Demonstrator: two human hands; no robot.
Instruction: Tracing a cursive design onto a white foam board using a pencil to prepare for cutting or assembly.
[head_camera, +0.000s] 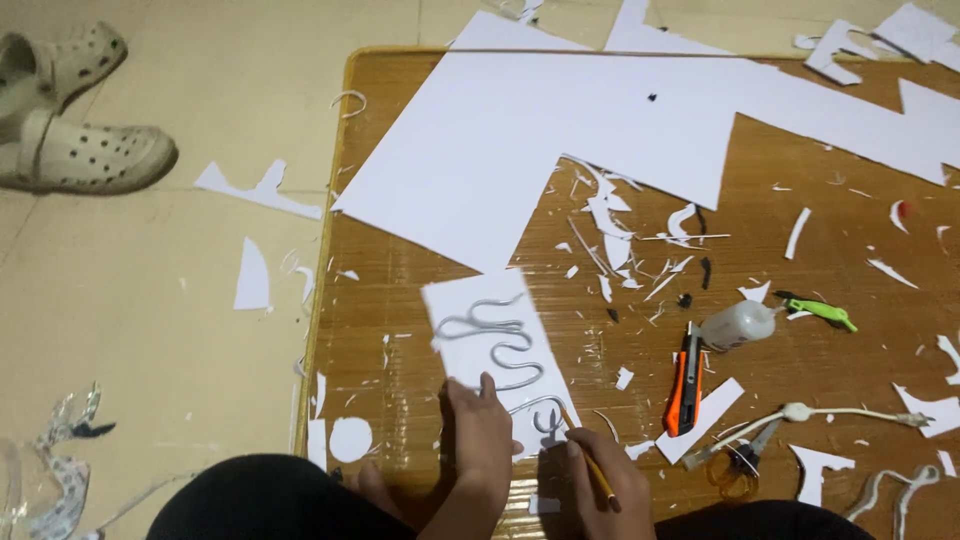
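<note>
My left hand (483, 432) presses flat on the near end of a small white card (480, 335) lying on a low wooden board (420, 250). A bent silvery wire shape (497, 345) rests on that card. My right hand (598, 478) grips a thin yellow pencil (585, 452) with its tip touching the card beside the wire's lower end.
A large white cut sheet (520, 140) covers the board's far side, with several paper scraps around. To the right lie an orange utility knife (685, 382), a small glue bottle (738, 325), a green tool (822, 310), scissors (740, 455) and a white cord (860, 412). Pale clogs (70, 130) sit on the floor at left.
</note>
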